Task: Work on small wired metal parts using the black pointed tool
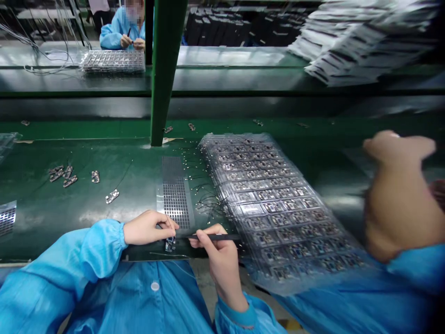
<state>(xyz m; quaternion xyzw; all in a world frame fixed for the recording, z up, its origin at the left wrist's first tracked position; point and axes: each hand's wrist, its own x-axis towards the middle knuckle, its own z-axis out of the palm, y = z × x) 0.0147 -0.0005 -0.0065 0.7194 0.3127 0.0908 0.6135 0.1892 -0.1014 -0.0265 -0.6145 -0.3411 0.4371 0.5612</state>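
Observation:
My left hand (149, 227) is closed in a pinch on a small dark circuit board (170, 244) at the near edge of the green bench (104, 157). Just to its right, my right hand (219, 255) grips a thin black tool (215, 237) like a pen, with its tip pointing left toward the board. Both hands rest beside the near end of a perforated metal sheet (175, 195). Right of my right hand lies a stack of clear plastic trays (271, 199) filled with several small boards.
A co-worker's blurred hand (399, 199) in a blue sleeve hovers at the right, next to the trays. Loose small parts (62, 175) lie at the left. A green post (167, 69) rises behind the sheet. Another person (121, 32) works across the line with a tray (113, 60).

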